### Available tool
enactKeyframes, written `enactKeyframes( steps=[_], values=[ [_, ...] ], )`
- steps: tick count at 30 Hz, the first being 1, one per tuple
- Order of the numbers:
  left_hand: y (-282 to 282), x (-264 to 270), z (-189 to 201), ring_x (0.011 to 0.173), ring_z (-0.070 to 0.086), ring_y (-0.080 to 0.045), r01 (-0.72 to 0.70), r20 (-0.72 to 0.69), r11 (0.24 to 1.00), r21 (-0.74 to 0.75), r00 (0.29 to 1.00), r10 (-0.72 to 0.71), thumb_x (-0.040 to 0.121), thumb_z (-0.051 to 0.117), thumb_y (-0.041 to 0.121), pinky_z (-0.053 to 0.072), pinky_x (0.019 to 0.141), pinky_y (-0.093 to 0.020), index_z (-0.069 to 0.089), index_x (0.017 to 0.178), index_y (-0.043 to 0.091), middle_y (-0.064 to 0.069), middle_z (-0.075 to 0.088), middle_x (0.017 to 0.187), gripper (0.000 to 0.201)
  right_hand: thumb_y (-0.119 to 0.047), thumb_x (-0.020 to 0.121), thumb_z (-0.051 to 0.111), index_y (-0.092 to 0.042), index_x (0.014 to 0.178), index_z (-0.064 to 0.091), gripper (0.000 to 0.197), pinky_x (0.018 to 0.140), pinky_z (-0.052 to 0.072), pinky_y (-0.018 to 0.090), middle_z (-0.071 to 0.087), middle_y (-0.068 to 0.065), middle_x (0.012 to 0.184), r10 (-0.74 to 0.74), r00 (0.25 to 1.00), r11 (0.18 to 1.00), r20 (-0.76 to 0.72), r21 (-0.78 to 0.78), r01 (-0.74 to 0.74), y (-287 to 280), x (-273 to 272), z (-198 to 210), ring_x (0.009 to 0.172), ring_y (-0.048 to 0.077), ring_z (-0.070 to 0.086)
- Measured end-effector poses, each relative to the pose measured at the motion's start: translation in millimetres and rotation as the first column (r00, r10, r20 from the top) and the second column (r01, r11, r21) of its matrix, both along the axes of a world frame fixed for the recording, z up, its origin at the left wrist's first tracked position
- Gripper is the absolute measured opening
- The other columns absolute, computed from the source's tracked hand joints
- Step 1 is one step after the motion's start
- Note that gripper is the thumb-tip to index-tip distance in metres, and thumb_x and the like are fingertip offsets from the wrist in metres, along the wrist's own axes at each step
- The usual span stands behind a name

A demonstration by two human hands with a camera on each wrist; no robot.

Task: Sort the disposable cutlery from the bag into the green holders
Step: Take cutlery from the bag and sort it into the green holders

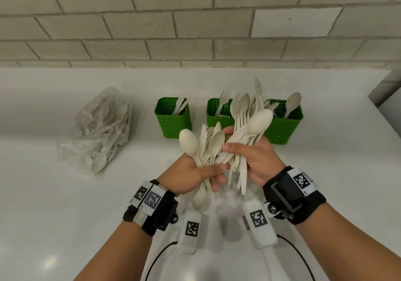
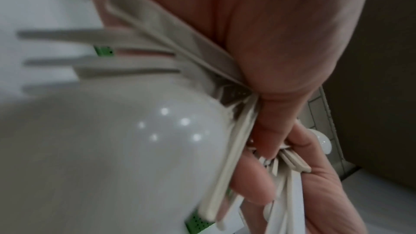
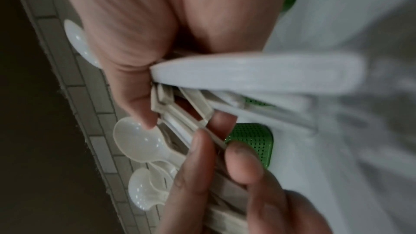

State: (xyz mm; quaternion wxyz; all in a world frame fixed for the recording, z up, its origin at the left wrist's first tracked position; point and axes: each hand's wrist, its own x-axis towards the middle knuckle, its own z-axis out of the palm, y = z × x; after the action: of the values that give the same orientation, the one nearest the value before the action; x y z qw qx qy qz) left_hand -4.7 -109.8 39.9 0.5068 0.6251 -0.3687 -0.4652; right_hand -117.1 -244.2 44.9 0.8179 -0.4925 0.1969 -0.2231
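Both hands hold bunches of cream disposable cutlery above the white counter. My left hand grips a bunch of spoons and forks by the handles. My right hand grips a bigger mixed bunch of spoons, forks and knives, fanned upward. Three green perforated holders stand behind: the left holder has knives, the middle holder a fork, the right holder a spoon. The clear bag of cutlery lies at the left. Both wrist views are blurred, showing fingers curled round handles.
A grey brick wall backs the counter. A dark object sits at the counter's far right corner. Black cables trail from the wrist cameras near the front edge.
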Motion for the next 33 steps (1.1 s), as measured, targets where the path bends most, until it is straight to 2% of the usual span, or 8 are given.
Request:
enactKeyframes(
  steps=[4,7,12,16,19,22,29,33],
  values=[
    [9.5,7.0,-8.1,0.061,0.063,-0.02,-0.015,-0.014,1.0,0.027,1.0,0.016,0.095,0.06,0.017,0.053,0.067,-0.03,0.068,0.112,0.009,-0.005,0.075,0.09,0.019,0.003,0.07,0.074,-0.009,0.082,0.064,0.019,0.07,0.055,0.035,0.068,0.008,0.079,-0.062,0.998,0.994,0.032,-0.087,0.065,-8.0,2.6,-1.9,0.077,0.024,0.067],
    [14.1,21.4,-17.7,0.058,0.062,-0.022,-0.242,-0.065,0.97,-0.018,0.968,0.241,0.095,0.059,0.01,0.052,0.063,-0.034,0.066,0.112,0.005,-0.011,0.073,0.098,0.019,-0.001,0.073,0.074,-0.006,0.081,0.063,0.014,0.084,0.056,0.046,0.071,0.014,0.086,-0.076,0.993,0.995,0.094,-0.05,0.081,-15.0,2.5,1.5,0.087,0.033,0.071],
    [9.0,34.1,-12.9,0.057,0.061,-0.02,-0.474,-0.155,0.863,-0.176,0.879,0.452,0.094,0.059,0.01,0.052,0.057,-0.029,0.069,0.102,0.006,-0.01,0.07,0.086,0.013,-0.001,0.062,0.088,-0.011,0.081,0.063,0.033,0.068,0.056,0.029,0.066,0.001,0.069,-0.246,0.965,0.891,-0.09,-0.412,0.189,-6.9,9.9,-26.6,0.066,0.015,0.064],
    [6.7,29.8,-10.1,0.058,0.061,-0.02,-0.475,-0.202,0.853,-0.218,0.877,0.437,0.091,0.061,0.012,0.052,0.056,-0.029,0.069,0.102,0.005,-0.01,0.069,0.087,0.015,0.001,0.062,0.087,-0.005,0.091,0.068,0.035,0.071,0.05,0.028,0.073,0.006,0.085,-0.087,0.938,0.881,-0.335,-0.466,-0.085,0.1,14.4,-55.0,0.071,0.007,0.065],
    [5.0,22.3,-9.8,0.059,0.06,-0.022,-0.443,-0.228,0.868,-0.224,0.89,0.395,0.085,0.064,0.017,0.054,0.058,-0.03,0.068,0.109,0.003,-0.01,0.069,0.077,0.028,-0.004,0.066,0.086,-0.01,0.099,0.07,0.037,0.079,0.056,0.028,0.075,0.003,0.094,-0.096,0.966,0.884,-0.242,-0.467,-0.029,0.6,21.4,-52.3,0.087,0.011,0.07],
    [1.3,12.8,-14.3,0.063,0.061,-0.026,-0.385,-0.257,0.896,-0.221,0.909,0.327,0.086,0.065,0.011,0.055,0.06,-0.031,0.064,0.114,0.005,-0.016,0.068,0.076,0.029,-0.006,0.069,0.082,-0.016,0.096,0.072,0.031,0.082,0.057,0.039,0.074,0.002,0.086,-0.067,0.982,0.909,-0.177,-0.417,-0.014,7.2,26.9,-52.0,0.086,0.019,0.07],
    [-9.8,4.3,-26.3,0.064,0.063,-0.024,-0.395,-0.188,0.907,-0.149,0.911,0.366,0.09,0.065,0.004,0.054,0.064,-0.032,0.061,0.105,0.0,-0.012,0.069,0.079,0.016,0.011,0.079,0.064,0.009,0.097,0.062,0.019,0.069,0.051,0.024,0.063,0.003,0.071,0.028,0.944,0.876,-0.33,-0.447,-0.182,8.0,25.7,-59.9,0.069,0.007,0.061],
    [-13.0,3.6,-19.5,0.07,0.066,-0.021,-0.395,-0.267,0.902,-0.174,0.901,0.343,0.092,0.059,0.0,0.054,0.055,-0.027,0.057,0.108,-0.005,-0.016,0.067,0.082,0.016,0.013,0.081,0.062,-0.012,0.093,0.066,0.028,0.071,0.051,0.02,0.066,-0.01,0.067,-0.007,0.962,0.88,-0.274,-0.458,-0.124,10.1,26.2,-53.9,0.071,0.002,0.063]
  ],
)
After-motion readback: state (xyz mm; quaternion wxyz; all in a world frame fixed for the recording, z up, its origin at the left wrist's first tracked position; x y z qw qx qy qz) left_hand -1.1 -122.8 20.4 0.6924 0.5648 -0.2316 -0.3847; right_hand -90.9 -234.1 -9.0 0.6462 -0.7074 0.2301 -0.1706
